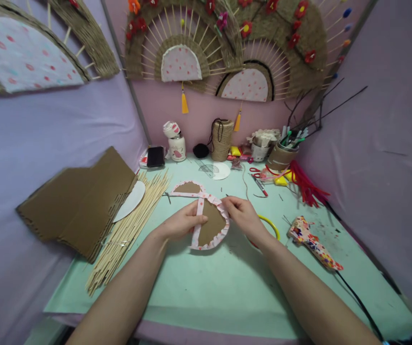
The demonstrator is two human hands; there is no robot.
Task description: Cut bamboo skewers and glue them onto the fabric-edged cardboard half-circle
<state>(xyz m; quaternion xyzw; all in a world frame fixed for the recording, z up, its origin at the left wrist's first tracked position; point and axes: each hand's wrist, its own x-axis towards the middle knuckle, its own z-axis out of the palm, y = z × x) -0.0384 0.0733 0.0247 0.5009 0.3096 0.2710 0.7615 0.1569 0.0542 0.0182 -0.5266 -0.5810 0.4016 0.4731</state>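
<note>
A cardboard half-disc (211,225) with a folded-over edge of white, red-dotted fabric is held just above the mint-green table (227,287). My left hand (182,224) grips its straight left edge, thumb on top of the fabric border. My right hand (243,215) pinches the fabric rim at the upper right corner. A second fabric-edged cardboard half-disc (187,188) lies flat on the table just behind them.
Stacked cardboard sheets (79,201) and a bundle of bamboo skewers (130,225) lie at left. A patterned glue gun (313,242) with a black cord lies at right, a yellow ring (272,224) under my right wrist. Twine spool (222,139), scissors (259,179), pen cup (281,153) stand behind.
</note>
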